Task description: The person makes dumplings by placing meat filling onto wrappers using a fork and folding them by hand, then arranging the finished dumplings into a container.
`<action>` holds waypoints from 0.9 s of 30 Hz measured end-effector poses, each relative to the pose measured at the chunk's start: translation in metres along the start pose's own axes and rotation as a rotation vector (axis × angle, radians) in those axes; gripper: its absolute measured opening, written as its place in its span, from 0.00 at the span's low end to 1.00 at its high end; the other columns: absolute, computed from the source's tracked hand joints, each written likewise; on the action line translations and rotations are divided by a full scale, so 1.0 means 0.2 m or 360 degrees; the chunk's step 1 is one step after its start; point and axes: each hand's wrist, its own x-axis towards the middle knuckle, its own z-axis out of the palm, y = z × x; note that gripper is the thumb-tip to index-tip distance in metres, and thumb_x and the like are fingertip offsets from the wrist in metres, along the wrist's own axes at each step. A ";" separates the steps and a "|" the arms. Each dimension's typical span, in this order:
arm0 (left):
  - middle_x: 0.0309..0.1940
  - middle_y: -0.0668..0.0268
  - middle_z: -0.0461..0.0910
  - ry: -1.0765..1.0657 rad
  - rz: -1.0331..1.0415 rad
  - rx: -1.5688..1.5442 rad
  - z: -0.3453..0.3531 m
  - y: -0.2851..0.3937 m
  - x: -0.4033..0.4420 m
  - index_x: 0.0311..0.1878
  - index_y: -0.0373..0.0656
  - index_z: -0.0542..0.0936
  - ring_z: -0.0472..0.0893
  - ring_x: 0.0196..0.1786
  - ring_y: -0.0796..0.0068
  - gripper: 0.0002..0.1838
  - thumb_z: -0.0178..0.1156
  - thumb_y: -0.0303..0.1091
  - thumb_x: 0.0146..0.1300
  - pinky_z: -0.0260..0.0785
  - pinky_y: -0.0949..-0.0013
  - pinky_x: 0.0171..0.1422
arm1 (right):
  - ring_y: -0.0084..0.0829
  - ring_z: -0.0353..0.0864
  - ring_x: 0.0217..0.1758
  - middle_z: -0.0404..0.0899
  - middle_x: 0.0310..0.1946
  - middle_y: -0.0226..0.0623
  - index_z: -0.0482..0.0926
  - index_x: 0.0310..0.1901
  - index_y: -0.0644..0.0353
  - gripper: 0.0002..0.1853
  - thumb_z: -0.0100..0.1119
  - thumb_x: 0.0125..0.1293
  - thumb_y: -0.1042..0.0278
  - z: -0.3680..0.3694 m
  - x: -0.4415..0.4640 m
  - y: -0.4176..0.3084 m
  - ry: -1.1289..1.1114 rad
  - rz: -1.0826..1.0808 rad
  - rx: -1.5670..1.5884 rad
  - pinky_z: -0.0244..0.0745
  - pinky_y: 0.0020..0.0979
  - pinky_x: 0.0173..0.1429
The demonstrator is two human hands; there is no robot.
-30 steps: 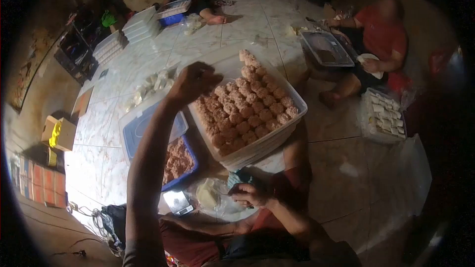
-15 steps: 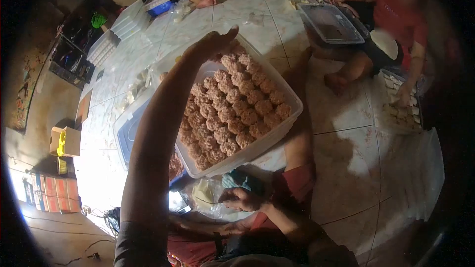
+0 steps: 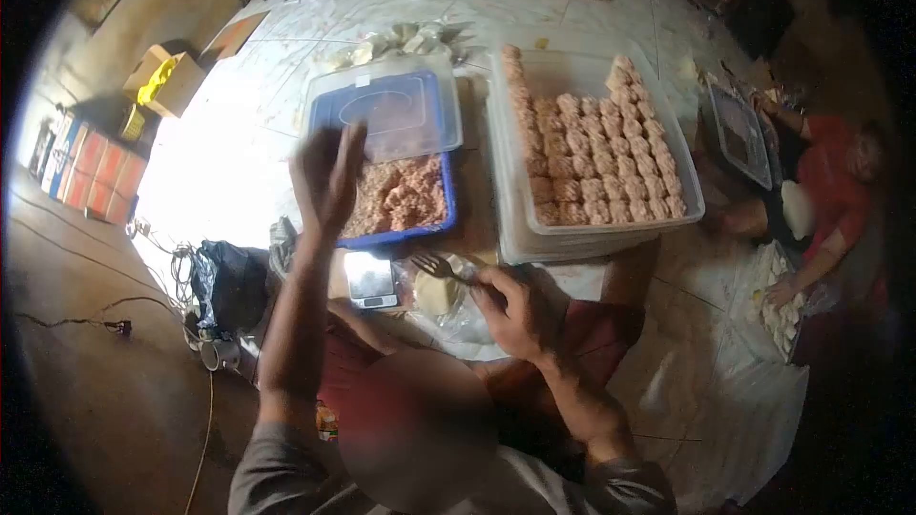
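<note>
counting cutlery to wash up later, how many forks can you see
1: the fork, held in the right hand, its tines pointing left. Others may be hidden or too small to make out near the person in red.

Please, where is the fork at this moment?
In the head view, the fork is held in the right hand, a little below the picture's middle. It points left, with the scale to its left and the blue tub just above.
</note>
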 end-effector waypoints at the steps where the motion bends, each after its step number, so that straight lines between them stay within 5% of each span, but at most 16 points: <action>1: 0.20 0.66 0.79 0.0083 -0.0082 -0.0107 -0.06 -0.19 -0.16 0.33 0.35 0.81 0.75 0.22 0.78 0.18 0.63 0.42 0.73 0.67 0.69 0.29 | 0.50 0.82 0.41 0.80 0.38 0.47 0.80 0.44 0.65 0.06 0.59 0.68 0.73 0.06 0.08 -0.04 -0.0031 0.0010 -0.0014 0.76 0.43 0.45; 2: 0.25 0.61 0.82 0.0172 -0.0198 -0.0288 -0.07 -0.37 -0.36 0.36 0.35 0.82 0.78 0.27 0.73 0.17 0.64 0.42 0.73 0.72 0.67 0.35 | 0.50 0.82 0.42 0.79 0.37 0.46 0.79 0.43 0.64 0.06 0.58 0.68 0.73 0.13 0.18 -0.05 -0.0052 0.0045 -0.0194 0.74 0.44 0.46; 4: 0.38 0.49 0.84 -0.0249 -0.0492 0.0212 -0.04 -0.64 -0.75 0.47 0.39 0.82 0.84 0.42 0.58 0.13 0.64 0.39 0.71 0.75 0.58 0.47 | 0.47 0.80 0.41 0.77 0.35 0.42 0.80 0.39 0.61 0.04 0.57 0.66 0.72 0.26 0.41 0.00 -0.0048 -0.0073 -0.0796 0.70 0.45 0.47; 7: 0.51 0.53 0.83 -0.1017 0.0222 0.0564 0.07 -0.80 -1.03 0.54 0.44 0.82 0.82 0.52 0.57 0.16 0.64 0.39 0.65 0.72 0.57 0.58 | 0.39 0.76 0.40 0.74 0.33 0.38 0.79 0.34 0.56 0.03 0.56 0.63 0.72 0.44 0.67 0.17 0.0153 -0.0525 -0.1466 0.62 0.43 0.49; 11: 0.58 0.57 0.80 -0.0691 0.0785 0.1213 0.23 -0.99 -1.18 0.56 0.46 0.81 0.78 0.59 0.60 0.17 0.58 0.43 0.68 0.68 0.55 0.64 | 0.34 0.76 0.41 0.75 0.32 0.33 0.81 0.33 0.53 0.06 0.54 0.63 0.73 0.56 0.66 0.23 -0.0415 -0.1073 -0.1603 0.62 0.42 0.51; 12: 0.58 0.57 0.80 -0.0795 0.0688 0.1132 0.26 -1.03 -1.17 0.57 0.46 0.81 0.77 0.61 0.60 0.19 0.55 0.45 0.70 0.67 0.54 0.65 | 0.35 0.77 0.41 0.76 0.32 0.33 0.82 0.34 0.53 0.06 0.54 0.62 0.73 0.51 0.69 0.17 -0.0640 -0.0928 -0.1616 0.62 0.41 0.53; 14: 0.59 0.58 0.79 -0.0894 0.0597 0.1036 0.25 -1.05 -1.16 0.58 0.46 0.81 0.76 0.62 0.61 0.20 0.52 0.46 0.71 0.66 0.54 0.66 | 0.36 0.77 0.41 0.76 0.32 0.33 0.82 0.33 0.53 0.06 0.54 0.62 0.74 0.44 0.73 0.17 -0.0524 -0.0834 -0.1637 0.62 0.42 0.53; 17: 0.60 0.57 0.79 -0.0999 0.0398 0.0811 0.20 -0.97 -1.09 0.59 0.47 0.81 0.76 0.61 0.60 0.18 0.54 0.42 0.70 0.66 0.54 0.66 | 0.39 0.78 0.42 0.78 0.34 0.35 0.81 0.32 0.53 0.05 0.55 0.61 0.74 0.46 0.71 0.21 -0.0456 -0.0709 -0.1828 0.63 0.44 0.53; 19: 0.57 0.56 0.81 -0.1040 0.0145 0.0502 0.12 -0.84 -1.01 0.59 0.44 0.80 0.79 0.58 0.57 0.19 0.60 0.39 0.67 0.69 0.53 0.64 | 0.41 0.79 0.44 0.78 0.34 0.37 0.80 0.32 0.55 0.05 0.55 0.59 0.75 0.49 0.68 0.16 -0.0635 -0.0670 -0.1396 0.63 0.46 0.52; 20: 0.57 0.56 0.81 -0.1029 0.0134 0.0487 0.12 -0.85 -1.03 0.59 0.44 0.80 0.79 0.58 0.57 0.19 0.60 0.39 0.67 0.69 0.53 0.64 | 0.44 0.80 0.46 0.80 0.36 0.40 0.83 0.34 0.57 0.06 0.59 0.55 0.77 0.44 0.70 0.10 -0.0716 -0.0403 -0.1462 0.63 0.48 0.56; 22: 0.52 0.54 0.84 -0.0899 -0.0505 -0.0268 0.12 -0.92 -1.05 0.58 0.40 0.79 0.83 0.52 0.50 0.22 0.66 0.39 0.63 0.73 0.53 0.58 | 0.45 0.80 0.48 0.81 0.37 0.41 0.84 0.36 0.57 0.08 0.60 0.54 0.78 0.45 0.69 0.10 -0.0626 -0.0230 -0.1595 0.63 0.50 0.60; 25: 0.48 0.51 0.85 -0.0958 -0.0627 -0.0579 0.16 -0.98 -1.03 0.60 0.40 0.78 0.84 0.47 0.44 0.26 0.69 0.41 0.61 0.76 0.53 0.52 | 0.47 0.81 0.52 0.82 0.39 0.44 0.84 0.34 0.58 0.05 0.60 0.56 0.76 0.56 0.62 0.10 -0.0582 -0.0111 -0.1428 0.62 0.55 0.66; 27: 0.42 0.47 0.85 -0.1072 -0.0753 -0.0858 0.13 -0.98 -1.04 0.52 0.39 0.82 0.84 0.43 0.45 0.19 0.67 0.40 0.61 0.76 0.53 0.48 | 0.49 0.83 0.51 0.84 0.39 0.46 0.84 0.34 0.59 0.04 0.61 0.58 0.72 0.57 0.70 0.07 -0.0716 0.0212 -0.1342 0.62 0.59 0.67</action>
